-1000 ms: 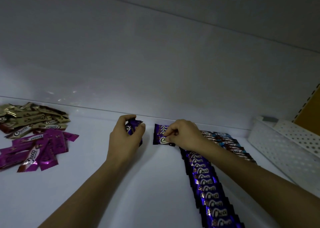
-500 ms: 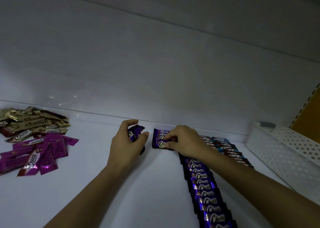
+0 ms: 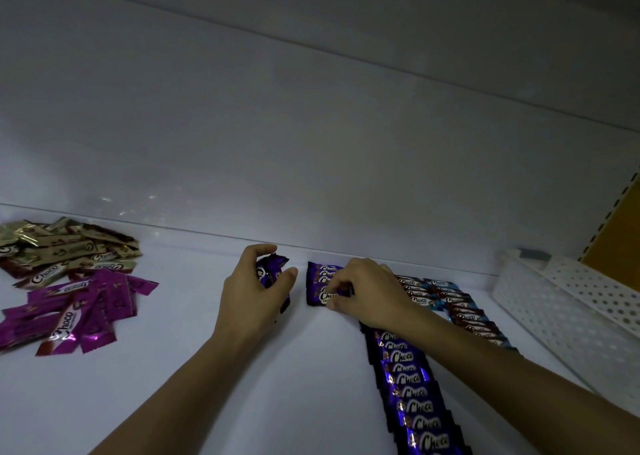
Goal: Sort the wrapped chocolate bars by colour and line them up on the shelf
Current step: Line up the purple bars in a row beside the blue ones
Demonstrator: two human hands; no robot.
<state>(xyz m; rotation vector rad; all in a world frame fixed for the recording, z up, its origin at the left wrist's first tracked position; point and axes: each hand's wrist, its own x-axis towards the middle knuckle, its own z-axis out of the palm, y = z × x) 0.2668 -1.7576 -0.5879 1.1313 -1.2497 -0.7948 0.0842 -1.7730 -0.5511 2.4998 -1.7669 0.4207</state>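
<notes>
we judge half done: purple row (image 3: 412, 395) laid, blue row (image 3: 460, 311) right of it. our left hand (image 3: 254, 295) grasps spare bars (image 3: 273, 269), right hand (image 3: 367, 293) pinches end bar (image 3: 322, 295). magenta heap (image 3: 74, 311), gold heap (image 3: 65, 247) left of purple row, unlined.

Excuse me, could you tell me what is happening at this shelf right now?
A person is lining up wrapped chocolate bars on a white shelf. The left hand holds a few spare bars; the right hand pinches a purple bar near the far end of the purple row, beside a blue-brown row. A magenta pile and a gold pile lie loose on the left.
</notes>
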